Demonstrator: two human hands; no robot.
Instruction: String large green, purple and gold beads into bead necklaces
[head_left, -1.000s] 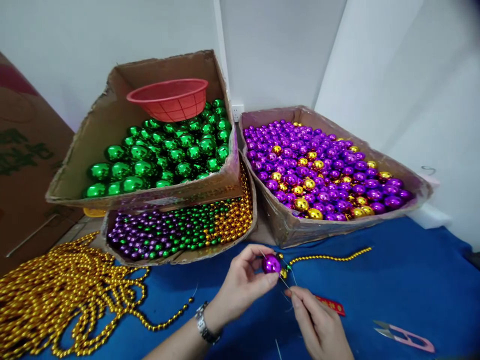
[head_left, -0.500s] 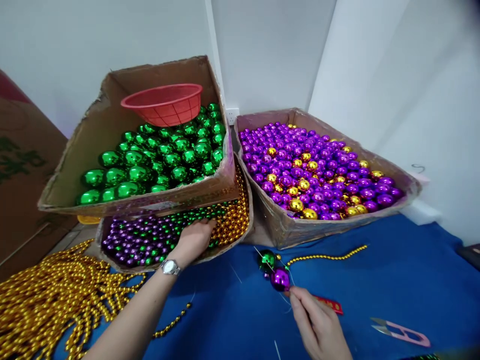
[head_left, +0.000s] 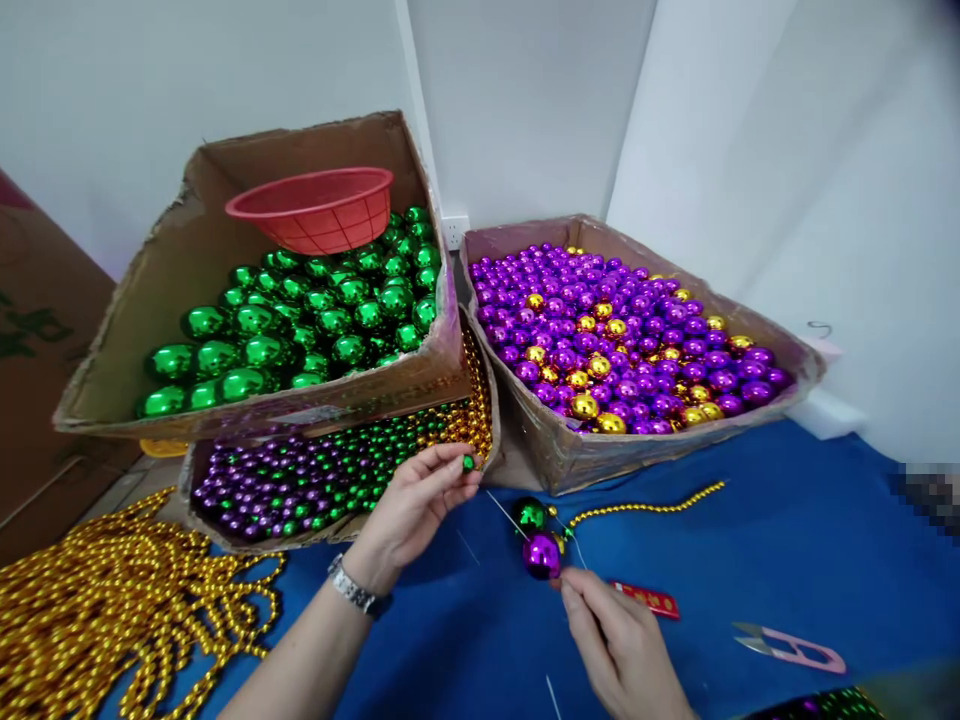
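Note:
My left hand (head_left: 424, 505) pinches a small green bead (head_left: 469, 463) between thumb and fingertips, just in front of the box of small beads (head_left: 345, 450). My right hand (head_left: 622, 640) is closed at the lower edge of a shiny purple ball (head_left: 541, 555). A thin needle (head_left: 504, 512) sticks out past that ball toward my left hand; its held end is hidden by the ball and fingers. Behind the purple ball is a larger green ball (head_left: 531, 514), with a string of gold beads (head_left: 645, 510) trailing right on the blue cloth (head_left: 465, 620).
A carton (head_left: 442, 375) of green balls, with a red basket (head_left: 322, 225) inside, stands over the small beads. Right of it is a carton (head_left: 555, 455) of purple and gold balls. Gold bead strands (head_left: 112, 600) lie left; pink thread snips (head_left: 795, 648) and a red tag (head_left: 649, 600) lie right.
My left hand has come out of the box of small beads, moving right, and now holds a green bead near the needle tip. My right hand keeps its grip with little movement.

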